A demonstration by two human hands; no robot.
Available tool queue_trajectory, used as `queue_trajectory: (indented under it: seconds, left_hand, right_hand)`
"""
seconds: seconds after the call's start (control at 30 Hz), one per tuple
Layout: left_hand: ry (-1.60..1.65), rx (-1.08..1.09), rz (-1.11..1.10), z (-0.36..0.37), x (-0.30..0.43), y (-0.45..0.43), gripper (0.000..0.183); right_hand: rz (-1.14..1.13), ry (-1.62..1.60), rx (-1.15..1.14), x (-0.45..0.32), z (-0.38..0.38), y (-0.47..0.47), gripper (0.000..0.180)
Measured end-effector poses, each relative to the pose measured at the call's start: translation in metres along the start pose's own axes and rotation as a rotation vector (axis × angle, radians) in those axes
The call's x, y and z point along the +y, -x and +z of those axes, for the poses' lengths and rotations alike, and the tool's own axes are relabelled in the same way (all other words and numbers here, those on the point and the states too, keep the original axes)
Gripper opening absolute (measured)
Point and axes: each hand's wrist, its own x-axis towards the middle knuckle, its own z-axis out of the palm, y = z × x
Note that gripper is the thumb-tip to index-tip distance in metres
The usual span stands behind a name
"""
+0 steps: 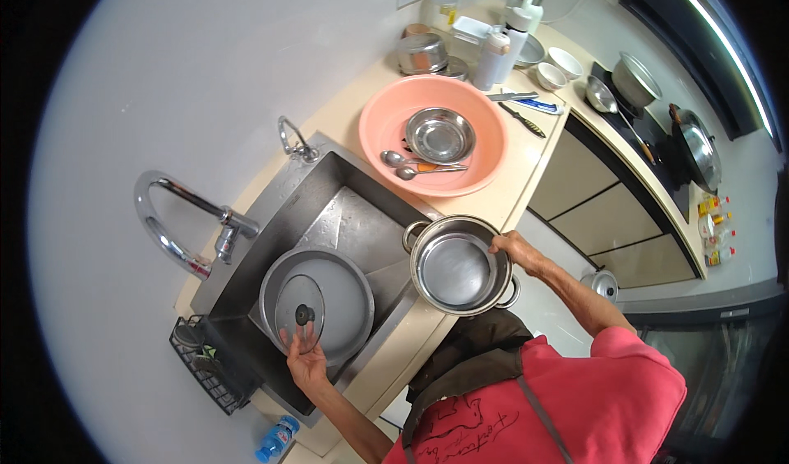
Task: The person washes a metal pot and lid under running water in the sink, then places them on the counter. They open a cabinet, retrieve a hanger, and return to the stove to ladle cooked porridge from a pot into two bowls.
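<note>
My left hand (306, 363) grips the edge of a glass pot lid (290, 297) with a black knob. The lid is tilted above a round grey metal basin (354, 341), which stands in the stainless steel sink (370, 236) and seems to hold cloudy water. With my right hand (513, 251) I hold a two-handled stainless steel pot (459, 270) by its rim. It hangs over the sink's right front edge, its inside turned up to the view and bare. My right fingers are partly hidden by the rim.
A pink plastic basin (376, 106) on the counter holds a steel bowl (441, 134) and spoons (431, 169). Knives (523, 120) lie beside it, near bottles (502, 57). A curved faucet (185, 196) arches left of the sink, above a black wire rack (206, 365).
</note>
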Motion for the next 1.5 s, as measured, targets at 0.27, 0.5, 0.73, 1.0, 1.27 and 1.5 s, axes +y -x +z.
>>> queue_trajectory:
  seconds: [0.27, 0.5, 0.73, 1.0, 1.27, 1.5]
  left_hand:
    - [0.027, -0.13, -0.036, 0.035, -0.023, 0.022, 0.055]
    - [0.013, -0.247, 0.08, 0.083, -0.06, 0.055, 0.054]
    - [-0.05, -0.282, 0.166, 0.098, -0.097, 0.075, 0.057]
    - [-0.022, -0.111, 0.255, 0.111, -0.128, 0.089, 0.061]
    - [-0.221, -0.17, 0.261, 0.126, -0.115, 0.077, 0.065]
    - [-1.327, 0.333, 0.95, 0.139, -0.093, 0.059, 0.036]
  right_hand:
    - [-0.04, 0.126, -0.186, 0.013, -0.054, -0.033, 0.035]
    - [-0.114, 0.217, -0.349, 0.003, -0.068, -0.086, 0.04]
    - [-0.139, 0.231, -0.483, 0.0, -0.09, -0.104, 0.042]
    - [-0.025, -0.071, -0.352, 0.019, -0.219, -0.094, 0.032]
    - [-0.273, -0.286, 0.105, -0.004, -0.257, -0.042, 0.032]
    - [-1.056, 0.263, 0.132, -0.091, -0.124, -0.02, 0.061]
